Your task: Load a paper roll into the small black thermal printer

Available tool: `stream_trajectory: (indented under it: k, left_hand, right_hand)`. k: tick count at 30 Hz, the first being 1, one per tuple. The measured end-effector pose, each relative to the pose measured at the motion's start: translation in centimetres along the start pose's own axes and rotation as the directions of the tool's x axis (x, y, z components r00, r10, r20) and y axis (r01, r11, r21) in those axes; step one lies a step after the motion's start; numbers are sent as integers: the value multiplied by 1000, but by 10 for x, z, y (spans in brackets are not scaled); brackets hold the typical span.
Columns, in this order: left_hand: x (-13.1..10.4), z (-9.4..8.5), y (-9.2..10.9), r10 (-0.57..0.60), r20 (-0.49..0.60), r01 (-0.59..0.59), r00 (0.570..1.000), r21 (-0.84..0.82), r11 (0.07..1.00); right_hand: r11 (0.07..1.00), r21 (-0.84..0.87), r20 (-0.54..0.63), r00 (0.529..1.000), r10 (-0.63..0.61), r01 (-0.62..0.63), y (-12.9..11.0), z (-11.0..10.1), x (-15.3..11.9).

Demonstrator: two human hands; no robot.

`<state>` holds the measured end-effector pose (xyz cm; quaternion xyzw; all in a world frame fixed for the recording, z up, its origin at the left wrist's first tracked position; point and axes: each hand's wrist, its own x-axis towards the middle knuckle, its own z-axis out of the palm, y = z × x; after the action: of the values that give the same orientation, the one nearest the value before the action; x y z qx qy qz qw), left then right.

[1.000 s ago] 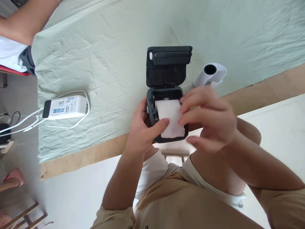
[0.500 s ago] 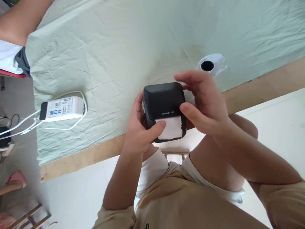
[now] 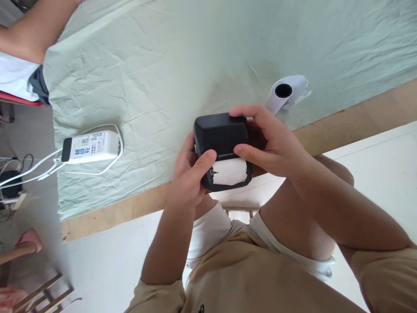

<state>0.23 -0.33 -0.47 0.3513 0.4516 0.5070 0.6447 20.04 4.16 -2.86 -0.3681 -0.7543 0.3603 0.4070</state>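
Between my hands is a black label printer [image 3: 221, 132] marked NIIMBOT, held at the table's near edge. A torn-edged piece of white paper [image 3: 230, 172] shows at its front, below the lid. My left hand [image 3: 192, 171] grips the printer's left side, its thumb resting on the top near the paper. My right hand [image 3: 267, 145] closes round the right side, with the thumb by the lettering and a finger on the far edge. The fingers beneath the printer are hidden. Beyond my right hand stands a white paper roll [image 3: 280, 93] with a black core.
A white power strip [image 3: 93, 147] with white cables [image 3: 31, 174] lies at the left on the green tablecloth [image 3: 156, 87]. Another person's arm [image 3: 42, 30] reaches in at upper left. The wooden table edge [image 3: 117, 208] runs across in front of me.
My right hand has closed onto the printer's right side from beside it. My left thumb has moved off the paper up toward the lid, and less of the paper's length shows.
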Motion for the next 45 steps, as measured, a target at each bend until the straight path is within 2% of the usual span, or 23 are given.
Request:
stream_trajectory:
  k: [5, 10, 14, 19, 23, 26, 28, 30, 33, 35, 38, 40, 42, 44, 45]
  left_hand:
    - [1, 4, -5, 91, -71, -93, 993, -29, 995]
    - [7, 5, -7, 5, -188, -18, 982, -66, 998]
    - [9, 4, -7, -20, -257, -11, 966, -120, 993]
    - [10, 2, -5, -9, -187, -26, 982, -185, 982]
    - [10, 2, -7, 16, -217, -55, 976, -174, 983]
    - [10, 2, -9, 27, -257, -61, 966, -123, 991]
    - [9, 1, -10, 15, -288, -44, 958, -95, 994]
    - [9, 1, -11, 2, -326, -31, 945, -85, 996]
    - [8, 1, -10, -16, -330, -18, 944, -100, 995]
    - [7, 2, -8, -32, -302, -4, 953, -118, 993]
    - [7, 4, -4, -40, -240, 6, 970, -144, 990]
    - [7, 5, -1, -42, -174, 17, 984, -147, 989]
    - [6, 6, -1, -30, -112, 15, 993, -128, 992]
    - [4, 5, -2, 3, -96, -12, 995, -95, 995]
    - [3, 4, -3, 20, -112, -29, 994, -80, 996]
  right_hand:
    - [999, 21, -30, 999, -38, 39, 2, 3, 0]
    - [997, -34, -134, 988, -73, 69, 3, 4, -2]
    - [1000, 29, -104, 995, -5, 8, 2, 1, -3]
    - [996, 85, -52, 999, 17, -13, -3, -3, -4]
    - [1000, -23, -159, 987, -17, 13, -19, -5, -4]
    - [994, -102, -274, 962, 8, -37, -40, -5, 0]
    - [989, -148, -339, 940, -36, -15, -50, -5, 5]
    - [973, -224, -357, 924, -139, 60, -54, -4, 10]
    - [875, -465, -280, 914, -294, 139, -48, -2, 16]
    - [785, -606, -176, 942, -286, 125, -45, -1, 20]
    - [706, -704, 34, 996, -81, 81, -49, -4, 28]
    - [676, -733, 155, 986, 56, 76, -57, -7, 33]
    - [673, -735, 210, 971, 110, 83, -64, -11, 37]
    - [726, -680, 206, 977, 58, 100, -67, -17, 35]
    - [785, -613, 154, 988, 10, 88, -65, -21, 32]
